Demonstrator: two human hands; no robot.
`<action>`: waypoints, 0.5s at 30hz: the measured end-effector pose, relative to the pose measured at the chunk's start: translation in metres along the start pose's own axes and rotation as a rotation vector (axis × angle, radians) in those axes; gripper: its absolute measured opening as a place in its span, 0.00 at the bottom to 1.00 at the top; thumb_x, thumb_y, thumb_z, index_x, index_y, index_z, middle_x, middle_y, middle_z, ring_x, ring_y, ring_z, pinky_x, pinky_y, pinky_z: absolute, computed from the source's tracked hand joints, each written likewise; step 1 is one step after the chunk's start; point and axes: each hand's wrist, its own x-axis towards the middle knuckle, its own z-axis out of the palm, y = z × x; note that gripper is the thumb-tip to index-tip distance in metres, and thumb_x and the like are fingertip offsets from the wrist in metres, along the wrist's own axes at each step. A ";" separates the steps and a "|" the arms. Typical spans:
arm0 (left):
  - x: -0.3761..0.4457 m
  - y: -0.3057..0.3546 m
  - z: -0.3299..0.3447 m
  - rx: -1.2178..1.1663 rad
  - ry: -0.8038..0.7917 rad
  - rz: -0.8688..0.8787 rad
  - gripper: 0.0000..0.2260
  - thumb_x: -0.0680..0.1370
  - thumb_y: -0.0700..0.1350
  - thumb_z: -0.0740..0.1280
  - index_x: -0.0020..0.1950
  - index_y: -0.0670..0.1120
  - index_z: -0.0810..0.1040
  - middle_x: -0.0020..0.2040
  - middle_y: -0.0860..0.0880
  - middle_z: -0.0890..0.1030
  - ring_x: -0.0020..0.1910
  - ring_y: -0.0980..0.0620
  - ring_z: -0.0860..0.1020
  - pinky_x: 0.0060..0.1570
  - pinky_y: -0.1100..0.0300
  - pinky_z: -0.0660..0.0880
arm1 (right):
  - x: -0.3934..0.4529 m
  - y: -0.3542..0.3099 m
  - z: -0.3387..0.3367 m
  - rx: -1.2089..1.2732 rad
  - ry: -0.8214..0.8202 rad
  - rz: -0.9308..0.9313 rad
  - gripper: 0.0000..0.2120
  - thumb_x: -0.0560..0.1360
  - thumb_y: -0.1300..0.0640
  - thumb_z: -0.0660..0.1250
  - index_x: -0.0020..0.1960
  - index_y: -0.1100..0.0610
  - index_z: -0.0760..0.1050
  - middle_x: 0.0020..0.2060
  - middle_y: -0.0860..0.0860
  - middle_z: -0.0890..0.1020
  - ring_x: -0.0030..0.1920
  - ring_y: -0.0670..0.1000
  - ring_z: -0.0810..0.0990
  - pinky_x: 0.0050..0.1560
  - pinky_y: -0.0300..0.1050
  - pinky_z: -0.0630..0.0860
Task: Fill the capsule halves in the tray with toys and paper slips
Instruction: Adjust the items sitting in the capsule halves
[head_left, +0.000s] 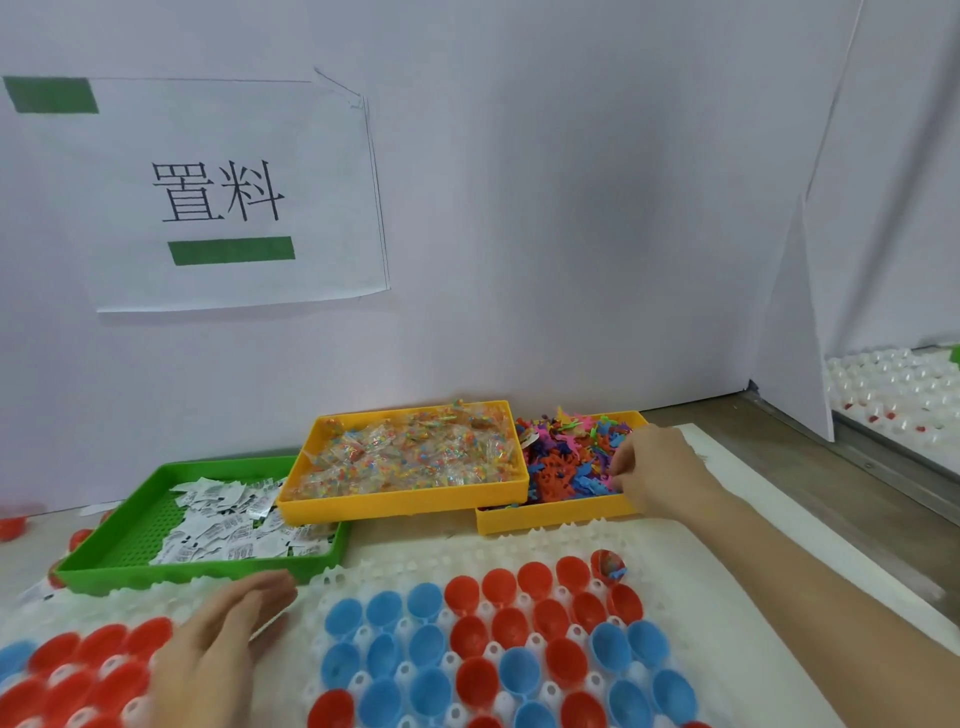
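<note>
White wall ahead; toys (566, 462) under my right hand (654, 467).
Pinch one toy only; left hand (218, 639) flat, open, steadying the tray (363, 577).

White egg-crate tray (363, 574) lies flat on the counter, nearest the camera. It holds red capsule halves (511, 587) and blue capsule halves (384, 613), open side up, grouped by colour. Nearly all are empty; one red half (607, 565) at the far right corner already holds small coloured bits. Toys (566, 462): a mixed-colour plastic heap in the yellow bin (550, 519) far right. Paper slips (234, 525): white, printed, loose in the green bin (130, 514) far left. Clear packets of coloured beads (410, 454) fill the middle yellow bin (374, 501), which overlaps both.
</note>
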 end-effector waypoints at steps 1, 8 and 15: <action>0.000 -0.002 0.000 -0.045 0.000 -0.002 0.12 0.82 0.30 0.56 0.50 0.35 0.80 0.50 0.34 0.82 0.47 0.39 0.82 0.40 0.63 0.81 | 0.002 -0.003 0.000 -0.054 -0.022 0.010 0.03 0.74 0.59 0.75 0.48 0.57 0.85 0.52 0.54 0.84 0.53 0.53 0.82 0.52 0.44 0.77; 0.014 -0.004 0.005 -0.114 -0.008 0.046 0.13 0.81 0.30 0.56 0.47 0.35 0.79 0.48 0.33 0.82 0.44 0.38 0.81 0.36 0.62 0.81 | 0.015 -0.015 -0.001 -0.188 -0.060 0.052 0.03 0.72 0.58 0.76 0.46 0.53 0.84 0.57 0.55 0.81 0.57 0.54 0.79 0.56 0.46 0.77; 0.019 -0.011 0.013 -0.055 -0.040 0.099 0.14 0.81 0.32 0.59 0.45 0.43 0.83 0.43 0.44 0.85 0.47 0.42 0.82 0.35 0.68 0.78 | 0.005 -0.004 -0.003 0.015 0.079 0.138 0.10 0.73 0.60 0.72 0.53 0.52 0.83 0.57 0.53 0.83 0.52 0.52 0.79 0.50 0.43 0.76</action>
